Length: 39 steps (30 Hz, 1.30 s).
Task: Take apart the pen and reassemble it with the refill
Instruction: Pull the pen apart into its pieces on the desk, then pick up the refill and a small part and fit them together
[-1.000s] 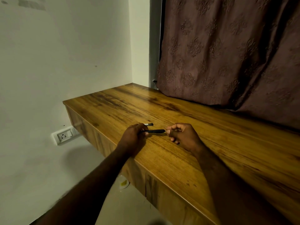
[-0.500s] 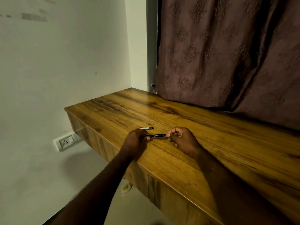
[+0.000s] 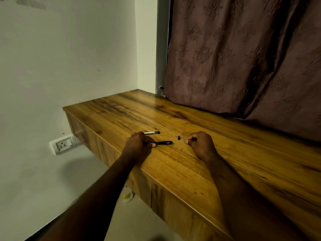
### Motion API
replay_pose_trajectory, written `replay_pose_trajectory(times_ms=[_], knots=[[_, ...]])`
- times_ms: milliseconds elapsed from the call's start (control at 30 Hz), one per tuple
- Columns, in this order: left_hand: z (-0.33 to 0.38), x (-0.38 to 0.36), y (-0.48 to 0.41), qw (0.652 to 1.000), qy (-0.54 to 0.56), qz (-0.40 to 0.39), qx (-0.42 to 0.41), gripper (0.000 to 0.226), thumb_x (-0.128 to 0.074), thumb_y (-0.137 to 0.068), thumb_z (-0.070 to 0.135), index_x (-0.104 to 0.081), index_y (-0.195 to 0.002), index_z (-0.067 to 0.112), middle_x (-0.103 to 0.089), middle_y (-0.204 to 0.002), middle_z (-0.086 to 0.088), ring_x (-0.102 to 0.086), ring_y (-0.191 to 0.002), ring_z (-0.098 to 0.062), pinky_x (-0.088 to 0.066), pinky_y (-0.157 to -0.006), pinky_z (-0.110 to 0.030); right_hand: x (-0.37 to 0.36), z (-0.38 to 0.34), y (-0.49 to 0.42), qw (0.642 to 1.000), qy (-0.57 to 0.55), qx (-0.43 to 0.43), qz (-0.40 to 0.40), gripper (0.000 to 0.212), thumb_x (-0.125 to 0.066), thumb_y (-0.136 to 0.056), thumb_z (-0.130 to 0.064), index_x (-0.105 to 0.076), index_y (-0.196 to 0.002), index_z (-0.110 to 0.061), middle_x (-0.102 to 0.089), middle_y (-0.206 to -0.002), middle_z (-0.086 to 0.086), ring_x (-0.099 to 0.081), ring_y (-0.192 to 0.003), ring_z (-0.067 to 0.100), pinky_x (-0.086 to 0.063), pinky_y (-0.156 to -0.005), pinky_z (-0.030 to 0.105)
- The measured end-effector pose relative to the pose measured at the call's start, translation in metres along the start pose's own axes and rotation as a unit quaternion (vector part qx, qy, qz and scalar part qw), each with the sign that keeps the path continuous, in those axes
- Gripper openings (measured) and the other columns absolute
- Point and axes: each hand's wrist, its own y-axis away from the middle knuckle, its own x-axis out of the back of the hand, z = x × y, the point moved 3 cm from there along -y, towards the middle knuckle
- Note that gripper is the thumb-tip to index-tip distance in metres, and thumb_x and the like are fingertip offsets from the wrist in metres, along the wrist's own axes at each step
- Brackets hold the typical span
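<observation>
My left hand rests on the wooden table near its front edge and grips the black pen barrel, which points right. A slim silver and black pen part lies on the table just behind that hand. A small black piece lies loose on the table between my hands. My right hand sits apart from the barrel with its fingers curled in. A dark sliver shows at its fingertips, and I cannot tell whether it is a part or a shadow.
A brown patterned curtain hangs onto the table's back edge. The white wall on the left carries a socket below table height. A small white and yellow container stands on the floor under the table.
My right hand has let go of the barrel's right end and drawn away to the right. A small black piece now lies on the table between my hands. The left hand still holds the barrel.
</observation>
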Motion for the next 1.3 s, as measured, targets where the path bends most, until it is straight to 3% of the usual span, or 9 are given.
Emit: replay_pose_trajectory(times_ms=[200,533,633,733,867,1100,1167,1233,1300], knots=[[0.0,0.002,-0.002,0.999,0.009,-0.021,0.022,0.013,-0.068,-0.079,0.039,-0.074,-0.091,0.039,-0.07,-0.102,0.002,-0.062,-0.103,-0.019,-0.051,-0.086,-0.039,0.001,-0.002,0.0,1.0,-0.01,-0.018,-0.003,0.003,-0.075,-0.079,-0.017,-0.076,-0.076,-0.017,-0.075,-0.087,0.001,-0.066,-0.082,0.013,-0.053,-0.081,0.03],[-0.003,-0.001,-0.002,0.999,-0.015,-0.038,0.024,0.026,-0.058,-0.078,0.054,-0.071,-0.094,0.039,-0.066,-0.098,0.004,-0.06,-0.101,-0.013,-0.048,-0.083,-0.031,0.004,0.006,-0.001,0.999,-0.037,-0.027,-0.001,0.008,-0.07,-0.084,-0.019,-0.077,-0.087,-0.016,-0.075,-0.096,0.001,-0.066,-0.093,0.015,-0.052,-0.087,0.032],[-0.004,0.003,-0.001,0.995,0.071,0.031,0.061,0.022,-0.058,-0.088,0.04,-0.073,-0.09,0.024,-0.065,-0.084,0.0,-0.063,-0.087,-0.018,-0.043,-0.073,-0.026,0.012,-0.001,0.005,0.994,-0.082,-0.016,0.067,0.015,-0.064,-0.089,-0.015,-0.075,-0.098,-0.01,-0.073,-0.102,0.003,-0.064,-0.094,0.014,-0.046,-0.084,0.024],[-0.014,0.015,-0.001,0.959,0.192,0.133,0.161,0.023,-0.053,-0.094,0.022,-0.072,-0.098,0.009,-0.071,-0.091,-0.009,-0.064,-0.087,-0.022,-0.04,-0.074,-0.025,0.021,-0.021,0.018,0.978,-0.143,0.039,0.148,0.016,-0.061,-0.09,-0.014,-0.074,-0.098,-0.007,-0.073,-0.097,0.003,-0.06,-0.087,0.008,-0.041,-0.079,0.019],[-0.022,0.022,-0.008,0.958,0.181,0.12,0.188,0.02,-0.057,-0.092,0.015,-0.07,-0.105,0.006,-0.071,-0.104,-0.011,-0.062,-0.095,-0.021,-0.042,-0.082,-0.025,-0.001,-0.046,0.03,0.985,-0.094,0.141,0.044,0.011,-0.068,-0.085,-0.021,-0.075,-0.088,-0.013,-0.066,-0.086,-0.004,-0.059,-0.08,0.009,-0.045,-0.071,0.023],[-0.035,0.015,-0.031,0.959,0.21,0.025,0.188,0.032,-0.055,-0.086,-0.003,-0.062,-0.116,0.004,-0.062,-0.113,-0.005,-0.059,-0.092,-0.02,-0.053,-0.087,-0.037,-0.03,-0.05,0.031,0.963,0.098,0.233,-0.095,0.026,-0.06,-0.09,-0.027,-0.066,-0.115,-0.029,-0.064,-0.11,-0.014,-0.044,-0.108,0.012,-0.033,-0.092,0.033],[-0.035,0.015,-0.037,0.972,0.174,0.015,0.159,0.027,-0.063,-0.086,0.006,-0.064,-0.113,0.004,-0.064,-0.105,-0.005,-0.06,-0.086,-0.019,-0.052,-0.077,-0.032,-0.033,-0.049,0.029,0.964,0.099,0.227,-0.096,0.025,-0.059,-0.09,-0.027,-0.066,-0.113,-0.031,-0.064,-0.109,-0.014,-0.044,-0.107,0.013,-0.033,-0.091,0.033],[-0.032,0.014,-0.042,0.988,0.105,-0.018,0.115,0.009,-0.069,-0.084,0.019,-0.07,-0.092,0.014,-0.065,-0.083,-0.001,-0.062,-0.074,-0.018,-0.052,-0.068,-0.031,-0.033,-0.043,0.026,0.969,0.099,0.211,-0.084,0.023,-0.059,-0.09,-0.028,-0.066,-0.111,-0.035,-0.063,-0.108,-0.016,-0.045,-0.107,0.013,-0.035,-0.092,0.035],[-0.027,0.013,-0.046,0.996,0.029,-0.059,0.063,0.015,-0.067,-0.084,0.026,-0.068,-0.072,0.019,-0.061,-0.064,0.002,-0.06,-0.064,-0.018,-0.048,-0.06,-0.03,-0.031,-0.038,0.023,0.97,0.1,0.205,-0.079,0.023,-0.06,-0.089,-0.028,-0.066,-0.11,-0.036,-0.063,-0.108,-0.016,-0.044,-0.108,0.013,-0.034,-0.092,0.035]])
